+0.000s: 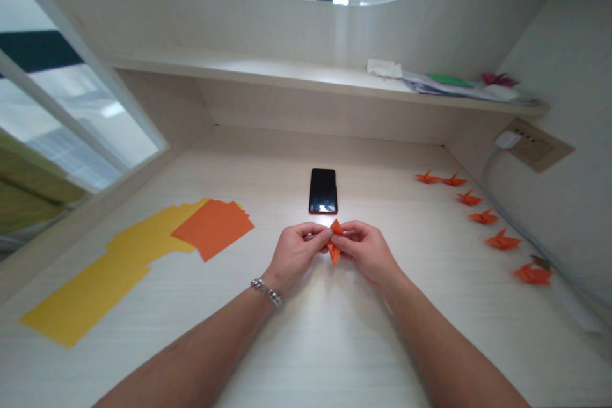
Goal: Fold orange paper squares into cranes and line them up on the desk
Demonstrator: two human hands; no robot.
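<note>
Both my hands meet over the middle of the desk around a small piece of folded orange paper (335, 255). It is a narrow diamond with pointed ends at top and bottom. My left hand (299, 250) pinches its left side between thumb and fingers, and a bracelet (266, 291) circles that wrist. On the other side, my right hand (364, 247) grips the paper with its thumb on top. The thumbs nearly touch and cover the paper's middle. Just beyond the hands lies a black phone (323, 191).
Orange paper sheets (215, 229) overlap yellow sheets (90, 296) on the left. Several folded orange paper cranes (503, 240) line the right side, beside a grey cable (507, 220) running from a wall socket (538, 145). A shelf (287, 70) with papers (459, 89) spans the back.
</note>
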